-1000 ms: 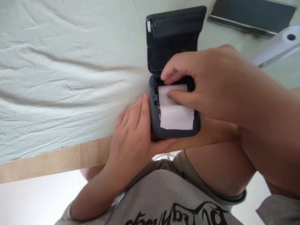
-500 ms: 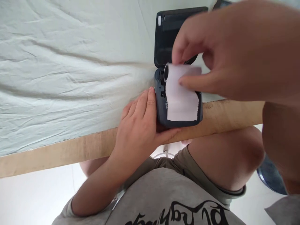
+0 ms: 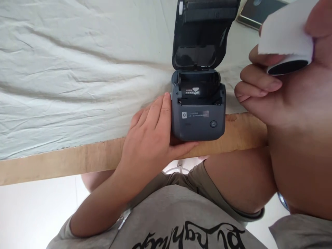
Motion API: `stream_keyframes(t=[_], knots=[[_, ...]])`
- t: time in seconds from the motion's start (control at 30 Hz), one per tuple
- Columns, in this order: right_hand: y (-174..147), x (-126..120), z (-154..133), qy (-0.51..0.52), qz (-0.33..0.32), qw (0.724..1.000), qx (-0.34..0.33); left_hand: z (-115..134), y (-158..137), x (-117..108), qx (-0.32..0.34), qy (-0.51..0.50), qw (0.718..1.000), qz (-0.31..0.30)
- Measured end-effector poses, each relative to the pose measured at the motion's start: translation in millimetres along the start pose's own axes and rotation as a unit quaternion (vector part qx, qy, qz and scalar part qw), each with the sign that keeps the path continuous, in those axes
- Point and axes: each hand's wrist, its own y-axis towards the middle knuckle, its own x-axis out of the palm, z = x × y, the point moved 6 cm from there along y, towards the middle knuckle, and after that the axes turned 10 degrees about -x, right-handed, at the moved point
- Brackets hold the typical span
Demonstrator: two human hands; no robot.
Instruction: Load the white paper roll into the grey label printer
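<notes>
A dark blue-grey portable thermal printer [image 3: 199, 124] sits near the table's front edge. Its black lid [image 3: 201, 38] is raised, and the paper bay [image 3: 207, 90] holds no roll. My left hand [image 3: 149, 133] grips the printer's left side, fingers along the wall and thumb across the front. To the right of the printer, my right hand [image 3: 280, 90] is raised with its fingers curled around a white paper roll [image 3: 285, 33]. The roll's dark hollow core faces me, and a short torn end of paper hangs loose. Part of this hand lies outside the picture.
Wrinkled pale cloth [image 3: 85, 79] covers the table, with a bare wooden strip [image 3: 64, 160] along the front edge. A dark phone-like device [image 3: 256, 12] lies at the back right, partly behind the paper roll. My legs are below the table edge.
The right hand has lifted the paper roll out of the printer bay and carried it to the right, turning it. My left hand has stayed on the printer.
</notes>
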Motion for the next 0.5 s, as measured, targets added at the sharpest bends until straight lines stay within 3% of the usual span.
stream_keyframes(t=[0.07,0.13,0.33,0.43,0.5], knots=[[-0.3,7.5,-3.7,0.04,0.09,0.995,-0.035,0.5,-0.3,-0.2,0.002,-0.003,1.0,0.003],[-3.0,19.6,-11.3,0.023,0.128,0.986,-0.104,1.1,-0.6,-0.4,0.003,-0.008,1.0,0.006],[-20.6,39.2,-34.3,-0.142,0.086,0.961,-0.221,4.3,0.6,-1.6,-0.007,-0.008,1.0,-0.005],[-23.4,34.3,-38.1,-0.232,0.08,0.94,-0.237,5.7,1.6,-1.3,-0.007,-0.008,1.0,-0.013],[-19.9,31.3,-31.2,-0.252,0.056,0.942,-0.215,4.6,2.2,-0.3,-0.028,-0.011,0.999,-0.023]])
